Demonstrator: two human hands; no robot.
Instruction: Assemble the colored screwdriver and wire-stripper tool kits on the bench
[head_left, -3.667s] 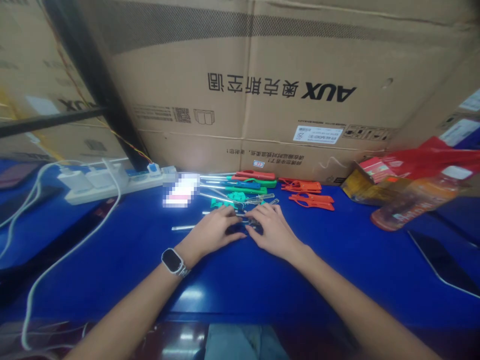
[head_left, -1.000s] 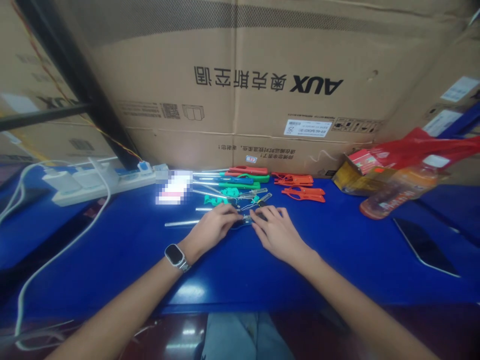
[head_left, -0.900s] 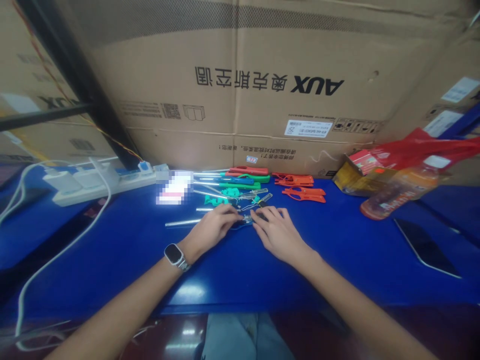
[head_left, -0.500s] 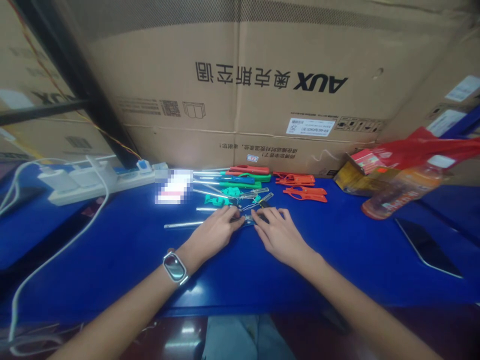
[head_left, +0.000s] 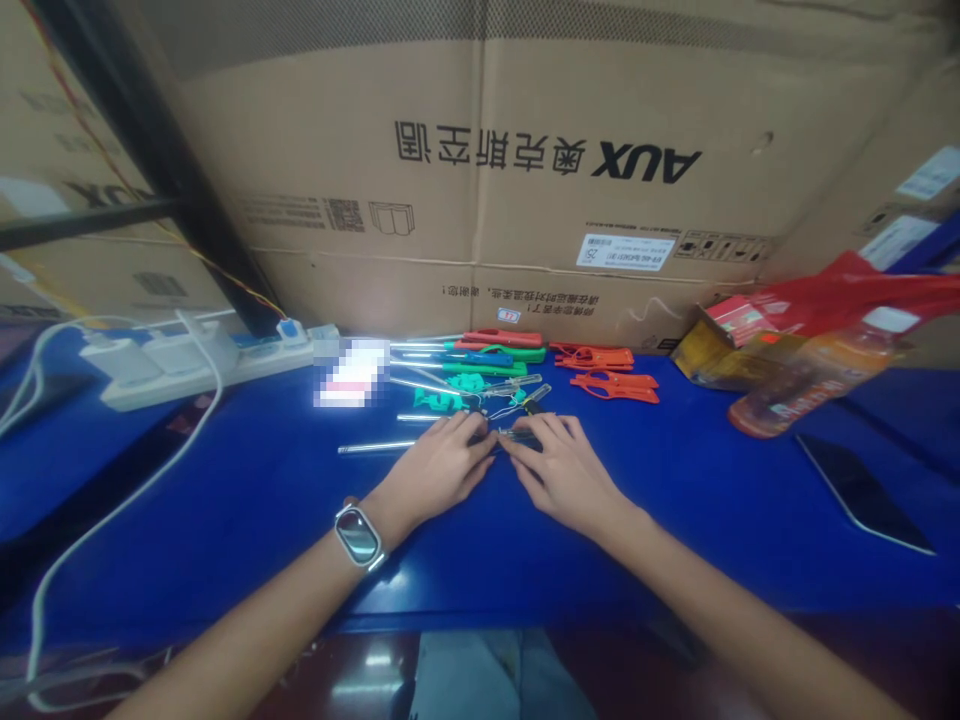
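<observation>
My left hand, with a watch on its wrist, has its fingers bent and pressed together at a small clear part. My right hand pinches at the same part from the other side. Fingers cover most of it. A thin metal tube reaches out leftward from under my left hand; whether it joins the part is hidden. Just beyond my fingertips lie teal plastic pieces, clear pieces with thin wires and another metal tube.
Behind lie long-necked lighters with red, green and blue handles, and orange handle shells. At right are a drink bottle, a small carton and a dark phone. A power strip is at left; a large cardboard box stands behind.
My left hand has shifted slightly right, bringing its fingertips closer to my right hand's. The tube by my left hand has moved slightly right too. The view has shifted a little.
</observation>
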